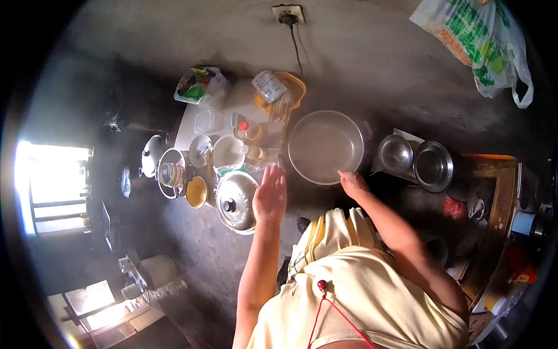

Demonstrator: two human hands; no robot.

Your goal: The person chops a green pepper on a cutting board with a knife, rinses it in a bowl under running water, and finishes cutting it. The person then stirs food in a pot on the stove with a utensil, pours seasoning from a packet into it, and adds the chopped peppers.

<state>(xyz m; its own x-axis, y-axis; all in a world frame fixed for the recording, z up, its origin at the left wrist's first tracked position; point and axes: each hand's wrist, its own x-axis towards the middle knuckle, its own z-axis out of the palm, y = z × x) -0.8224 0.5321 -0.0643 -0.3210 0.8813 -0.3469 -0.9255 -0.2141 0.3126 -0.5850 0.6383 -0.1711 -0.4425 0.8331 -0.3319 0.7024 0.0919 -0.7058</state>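
My left hand [269,196] is raised with its fingers stretched out, between the lidded silver pot [238,200] and the large metal basin [325,146]. Nothing shows in its palm. The basin looks pale and steamy inside. At its lower right rim is my right hand [352,184], its fingers closed together and one fingertip at the rim. Whatever it holds, if anything, is too small to tell. Two bottles, one with a red cap [251,130], stand beyond my left hand, near a white bowl [228,152].
An orange basket [296,87] lies against the wall. Two metal bowls, one nearer [396,154] and one farther right [433,166], sit beside the basin. A yellow bowl [197,192] and stacked bowls [173,174] are at left. A plastic bag [479,46] hangs at upper right.
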